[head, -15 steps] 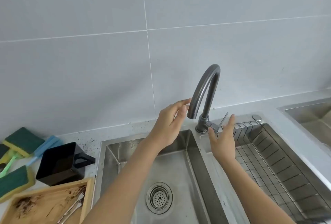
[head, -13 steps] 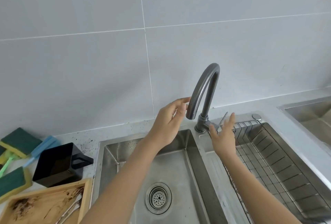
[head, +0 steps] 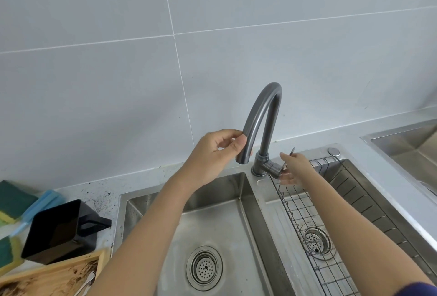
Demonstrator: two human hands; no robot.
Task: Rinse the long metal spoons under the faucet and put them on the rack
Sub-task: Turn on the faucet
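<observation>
— Noting progress: how far along was the task?

— Barely begun, by the look of it. No water ran from the faucet (head: 262, 118). The left hand (head: 212, 154) pinched the spout near its mouth, thumb and forefinger closed on the tube. The right hand (head: 292, 169) sat at the lever (head: 275, 169) at the faucet's base, fingers loosely spread around it; whether it actually gripped could not be told.

— And the spoons?

— Unwashed, apparently. Metal handles, likely the spoons (head: 86, 282), lay on the stained wooden tray (head: 47, 276) at 7 o'clock from the left basin (head: 212, 224); only a part showed, so the count was unknown.

— The rack?

— The wire rack (head: 305, 224) sat in the right basin, at 4 o'clock from the faucet, with no spoons seen on it.

— Remaining?

— Judged: aiming the spout, opening the water, then rinsing and racking every spoon.
</observation>
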